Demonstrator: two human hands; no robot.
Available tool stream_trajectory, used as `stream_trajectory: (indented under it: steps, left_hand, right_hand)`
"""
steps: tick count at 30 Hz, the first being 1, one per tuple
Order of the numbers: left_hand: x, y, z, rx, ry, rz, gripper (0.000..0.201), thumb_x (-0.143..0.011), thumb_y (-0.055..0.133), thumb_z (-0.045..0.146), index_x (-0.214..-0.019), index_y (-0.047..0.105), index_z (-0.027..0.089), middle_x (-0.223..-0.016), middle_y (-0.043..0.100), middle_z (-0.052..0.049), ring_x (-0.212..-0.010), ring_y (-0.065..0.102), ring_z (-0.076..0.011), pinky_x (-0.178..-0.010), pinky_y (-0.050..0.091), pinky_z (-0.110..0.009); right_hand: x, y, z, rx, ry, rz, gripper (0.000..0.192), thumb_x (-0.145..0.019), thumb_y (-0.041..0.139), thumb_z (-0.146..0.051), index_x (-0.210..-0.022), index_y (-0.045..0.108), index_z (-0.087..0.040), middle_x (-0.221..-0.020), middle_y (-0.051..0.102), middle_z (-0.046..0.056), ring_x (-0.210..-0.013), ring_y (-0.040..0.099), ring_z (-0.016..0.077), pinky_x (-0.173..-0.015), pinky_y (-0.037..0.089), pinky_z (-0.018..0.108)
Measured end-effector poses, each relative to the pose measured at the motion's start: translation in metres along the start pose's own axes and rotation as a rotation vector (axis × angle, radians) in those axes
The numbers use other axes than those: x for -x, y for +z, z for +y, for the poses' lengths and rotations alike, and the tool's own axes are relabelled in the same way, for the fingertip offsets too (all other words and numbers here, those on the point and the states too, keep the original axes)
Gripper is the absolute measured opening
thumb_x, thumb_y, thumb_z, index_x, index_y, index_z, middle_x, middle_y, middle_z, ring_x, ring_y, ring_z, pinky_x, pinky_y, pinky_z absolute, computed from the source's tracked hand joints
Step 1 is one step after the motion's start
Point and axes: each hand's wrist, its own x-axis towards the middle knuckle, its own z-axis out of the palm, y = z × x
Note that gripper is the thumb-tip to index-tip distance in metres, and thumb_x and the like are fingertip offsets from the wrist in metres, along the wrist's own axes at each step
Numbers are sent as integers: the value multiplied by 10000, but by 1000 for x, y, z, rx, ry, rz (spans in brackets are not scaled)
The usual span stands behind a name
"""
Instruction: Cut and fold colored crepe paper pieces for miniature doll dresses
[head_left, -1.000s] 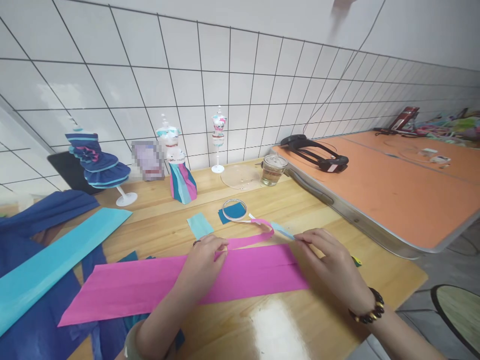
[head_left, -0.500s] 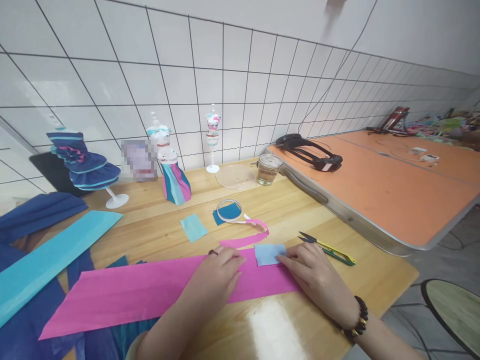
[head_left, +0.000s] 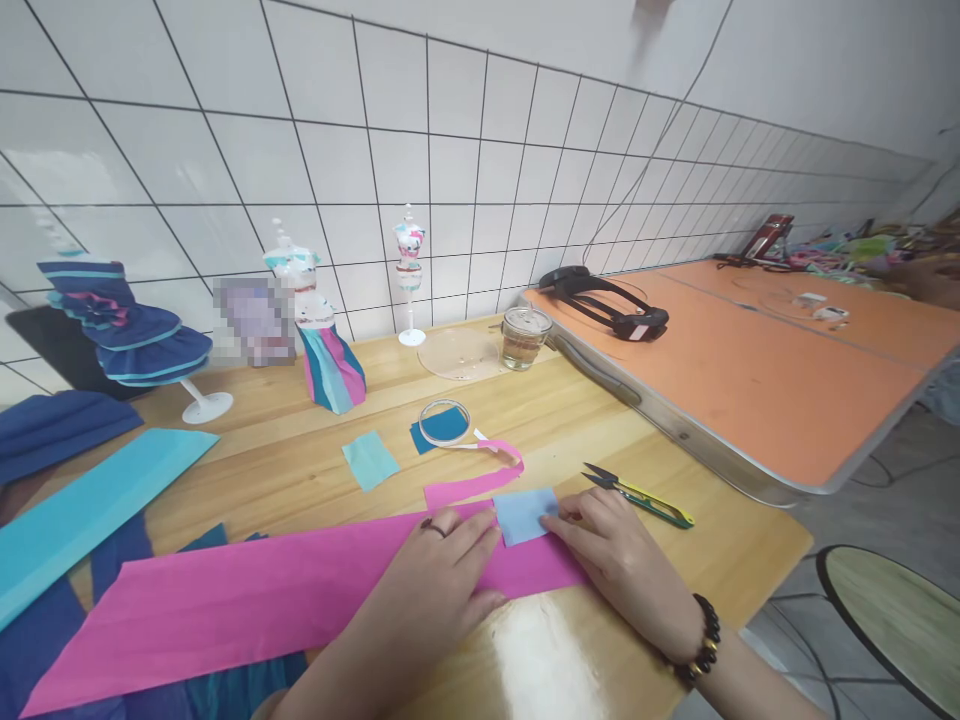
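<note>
A long pink fabric strip (head_left: 285, 590) lies across the wooden table. On its right part rests a small light blue fabric square (head_left: 523, 515). My left hand (head_left: 442, 570) lies on the pink strip with fingers stretched out, their tips reaching the square's left edge. My right hand (head_left: 615, 550) has its fingers drawn together at the square's right edge, fingertips on it. Just behind the right hand are thread snips (head_left: 645, 500) with yellow-green handles. A narrow pink ribbon (head_left: 480, 485) curls behind the strip.
A teal square (head_left: 370, 460) and dark blue pieces (head_left: 427, 432) under a clear ring (head_left: 445, 424) lie farther back. Small dress forms (head_left: 410, 275), one in a blue dress (head_left: 150, 335), stand by the tiled wall. A glass (head_left: 525, 338) stands near an orange folding table (head_left: 750, 370).
The view has turned slightly right, so things sit farther left. My left hand's fingers have moved toward the light blue square and now reach its left edge. My right hand stays at its right edge.
</note>
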Motion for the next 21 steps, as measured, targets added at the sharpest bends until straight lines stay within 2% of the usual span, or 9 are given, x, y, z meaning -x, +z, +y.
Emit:
stream_trajectory:
  steps: [11,21]
  left_hand:
    - [-2,9,3,22,-24,-7,608,-820,438,546,-1315,409,193,-1326,486,-66,-1095,473,-301,-888,391,-435]
    - [-2,12,2,31,-18,27,554,-812,455,545,-1254,487,213,-1254,549,-79,-1082,483,-290,-892,392,-433]
  right_hand:
    - [4,4,-1,15,0,2,234,-888,434,-114,-1038,602,-181,-873,620,80,-765,523,166,-687,416,350]
    - [3,4,0,18,-2,15,233,-869,448,-107,-1016,609,-188,-859,620,79,-769,539,174,-679,428,352]
